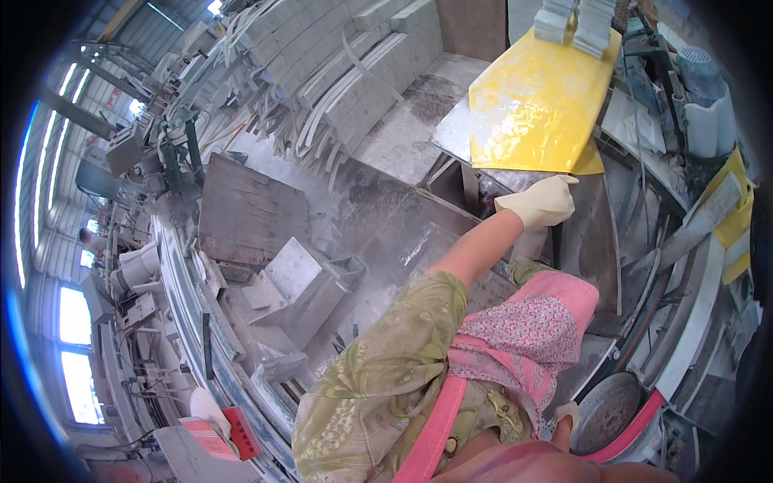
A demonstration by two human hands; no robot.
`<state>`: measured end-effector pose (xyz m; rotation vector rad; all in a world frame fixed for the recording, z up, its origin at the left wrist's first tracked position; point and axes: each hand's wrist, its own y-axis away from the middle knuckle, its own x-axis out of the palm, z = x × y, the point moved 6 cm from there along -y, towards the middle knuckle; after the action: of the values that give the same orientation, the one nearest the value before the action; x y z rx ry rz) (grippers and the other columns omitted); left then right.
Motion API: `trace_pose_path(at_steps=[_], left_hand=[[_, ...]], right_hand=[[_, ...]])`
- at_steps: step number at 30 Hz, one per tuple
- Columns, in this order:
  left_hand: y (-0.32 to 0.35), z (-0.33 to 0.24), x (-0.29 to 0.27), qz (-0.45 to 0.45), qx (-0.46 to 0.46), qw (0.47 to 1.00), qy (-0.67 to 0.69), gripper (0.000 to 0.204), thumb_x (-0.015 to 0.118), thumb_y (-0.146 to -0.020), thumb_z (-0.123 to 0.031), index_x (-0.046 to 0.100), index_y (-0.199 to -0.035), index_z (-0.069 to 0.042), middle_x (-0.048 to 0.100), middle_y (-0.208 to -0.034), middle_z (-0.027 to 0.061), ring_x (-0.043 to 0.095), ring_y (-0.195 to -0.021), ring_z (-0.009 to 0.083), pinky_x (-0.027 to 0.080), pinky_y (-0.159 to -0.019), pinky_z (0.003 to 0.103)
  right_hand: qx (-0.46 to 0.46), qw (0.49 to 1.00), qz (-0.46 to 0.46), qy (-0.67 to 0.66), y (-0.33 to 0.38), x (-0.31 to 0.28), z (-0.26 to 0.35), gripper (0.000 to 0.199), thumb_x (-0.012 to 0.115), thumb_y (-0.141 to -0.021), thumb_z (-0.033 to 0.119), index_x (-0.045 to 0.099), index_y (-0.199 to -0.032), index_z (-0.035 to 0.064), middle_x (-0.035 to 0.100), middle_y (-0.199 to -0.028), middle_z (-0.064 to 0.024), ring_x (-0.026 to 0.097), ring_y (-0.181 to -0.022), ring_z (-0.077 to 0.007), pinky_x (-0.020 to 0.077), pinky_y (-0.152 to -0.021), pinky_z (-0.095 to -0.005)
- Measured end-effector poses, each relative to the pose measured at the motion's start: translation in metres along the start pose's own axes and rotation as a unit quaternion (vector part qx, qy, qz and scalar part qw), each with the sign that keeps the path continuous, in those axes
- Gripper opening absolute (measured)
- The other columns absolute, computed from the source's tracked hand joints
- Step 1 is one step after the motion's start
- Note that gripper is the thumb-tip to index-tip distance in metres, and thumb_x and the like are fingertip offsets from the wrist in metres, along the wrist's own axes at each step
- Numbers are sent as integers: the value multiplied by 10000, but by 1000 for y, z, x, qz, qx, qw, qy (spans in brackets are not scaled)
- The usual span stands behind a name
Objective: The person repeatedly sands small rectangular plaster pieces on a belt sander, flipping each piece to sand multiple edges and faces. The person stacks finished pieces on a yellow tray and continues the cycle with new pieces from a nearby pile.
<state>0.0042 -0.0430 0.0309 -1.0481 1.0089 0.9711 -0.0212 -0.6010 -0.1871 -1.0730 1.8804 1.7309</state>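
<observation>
My left hand [541,203], in a pale cream glove, reaches forward, its fingers curled closed. It is just below the near edge of a glossy yellow sheet [531,105], which covers a table; whether it touches the sheet I cannot tell. Anything inside the curled fingers is hidden. Low in the view, my right hand [568,414], also gloved, hangs beside my body next to a round, dusty grey pan-like thing [609,410]. Its fingers are mostly hidden. Grey block stacks [594,28] stand on the far end of the yellow sheet.
Pale slabs and strips [354,105] are piled at the far left. A brown board [251,211] and a box-like grey block [294,274] stand on the left. A dark panel [594,241] is right of my left hand. Pale bins [710,121] stand at the far right.
</observation>
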Motion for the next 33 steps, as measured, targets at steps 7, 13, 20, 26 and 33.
trace_pose_path(at_steps=[7, 13, 20, 26, 33], left_hand=[[-1, 0, -1, 9, -2, 1000, 3, 221, 588, -779, -187, 753, -647, -124, 677, -631, 91, 690, -672, 273, 404, -1156, 433], [0, 0, -6, -12, -6, 1000, 12, 221, 590, -774, -191, 756, -648, -117, 682, -635, 100, 692, -672, 278, 398, -1165, 433], [-1, 0, -2, -3, -6, 1000, 9, 218, 595, -767, -198, 755, -638, -125, 666, -610, 92, 684, -654, 276, 403, -1161, 439], [-1, 2, 2, -50, -28, 998, 12, 225, 582, -768, -174, 754, -636, -114, 688, -624, 89, 686, -640, 257, 424, -1135, 397], [1, 2, 3, -64, -25, 998, 3, 204, 604, -735, -210, 739, -605, -129, 652, -588, 88, 650, -596, 278, 484, -1071, 433]], right_hand=[[23, 1000, 7, -6, -7, 6, -6, 286, 652, -801, 141, 757, -1044, 36, 730, -1092, -243, 699, -1070, -412, 572, -863, -484], [8, 1000, -12, 18, -15, 11, -10, 303, 675, -787, 164, 764, -1054, 54, 734, -1096, -232, 701, -1073, -404, 573, -868, -491], [4, 1000, -2, 7, -19, 18, -12, 302, 655, -798, 162, 755, -1057, 44, 727, -1118, -235, 697, -1079, -411, 568, -877, -493], [-29, 999, -5, 26, -13, 9, -6, 316, 617, -805, 165, 749, -1059, 31, 721, -1112, -253, 691, -1072, -426, 558, -879, -499], [-27, 999, -11, -20, 10, -13, 5, 332, 610, -795, 161, 749, -1062, 22, 727, -1057, -261, 683, -1068, -439, 554, -850, -498]])
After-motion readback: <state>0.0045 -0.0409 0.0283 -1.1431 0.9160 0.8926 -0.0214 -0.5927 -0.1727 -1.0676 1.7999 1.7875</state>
